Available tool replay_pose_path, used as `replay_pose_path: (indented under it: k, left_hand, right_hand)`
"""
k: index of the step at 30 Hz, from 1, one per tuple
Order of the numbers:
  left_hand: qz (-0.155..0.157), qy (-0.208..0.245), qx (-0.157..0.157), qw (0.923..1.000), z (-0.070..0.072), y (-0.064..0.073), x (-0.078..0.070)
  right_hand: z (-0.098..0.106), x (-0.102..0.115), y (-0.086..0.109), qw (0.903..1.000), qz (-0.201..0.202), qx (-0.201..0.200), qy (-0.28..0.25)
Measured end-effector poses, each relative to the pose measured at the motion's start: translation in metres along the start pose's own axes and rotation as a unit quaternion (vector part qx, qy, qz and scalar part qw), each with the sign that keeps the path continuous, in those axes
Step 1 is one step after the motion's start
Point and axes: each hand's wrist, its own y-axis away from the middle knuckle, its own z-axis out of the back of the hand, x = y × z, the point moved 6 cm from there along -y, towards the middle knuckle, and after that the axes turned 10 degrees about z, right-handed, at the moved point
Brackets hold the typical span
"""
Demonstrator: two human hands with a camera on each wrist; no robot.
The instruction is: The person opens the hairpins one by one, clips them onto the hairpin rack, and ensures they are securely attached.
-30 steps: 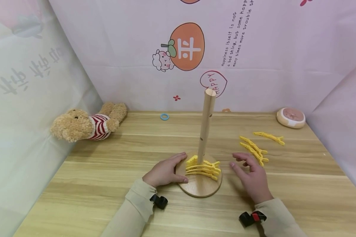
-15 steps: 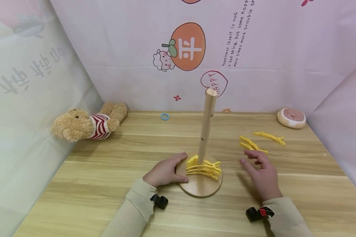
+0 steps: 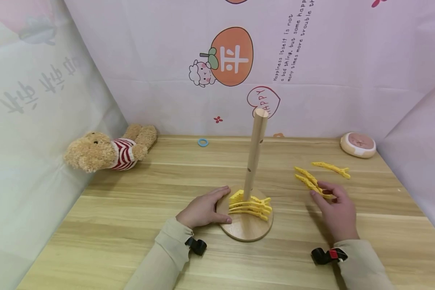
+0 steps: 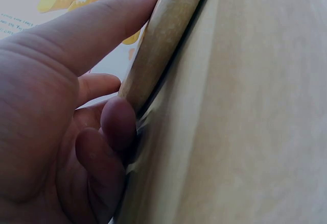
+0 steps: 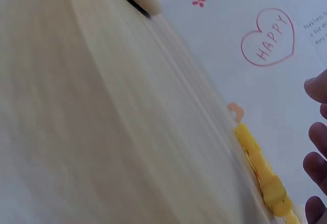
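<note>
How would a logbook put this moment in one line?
left hand: holds base | right hand: by loose clips | stacked clips: at post foot

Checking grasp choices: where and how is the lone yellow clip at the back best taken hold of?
Probably by pinching the yellow clip near its forked end, the right hand coming from above and the near side: it lies long and thin on the table, that end nearest the hand.
</note>
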Motion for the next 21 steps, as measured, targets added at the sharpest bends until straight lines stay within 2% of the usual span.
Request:
replay_pose_path:
  k: [3,7,12,17,21]
  left_hand:
    - [-0.002,0.000,-0.001,1.0000,0.000,0.000,0.000]
    - [-0.002,-0.001,0.000,1.0000,0.001,0.000,-0.001]
    - [0.001,0.002,0.002,1.0000,0.001,0.000,-0.001]
    - [0.004,-0.002,0.002,1.0000,0.001,0.000,-0.001]
    - [0.004,-0.004,0.001,1.0000,0.000,-0.001,0.001]
  right_hand:
    - [0.004,-0.005,-0.002,1.0000,0.003,0.003,0.008]
    - [0.007,-0.011,-0.004,0.9993,0.004,0.030,0.023]
    - [0.012,-0.025,-0.007,0.9969,-0.027,0.060,0.042]
    - [0.018,-0.032,-0.008,0.9958,-0.058,0.045,0.053]
    - [0.023,-0.036,-0.008,0.9958,-0.064,0.038,0.053]
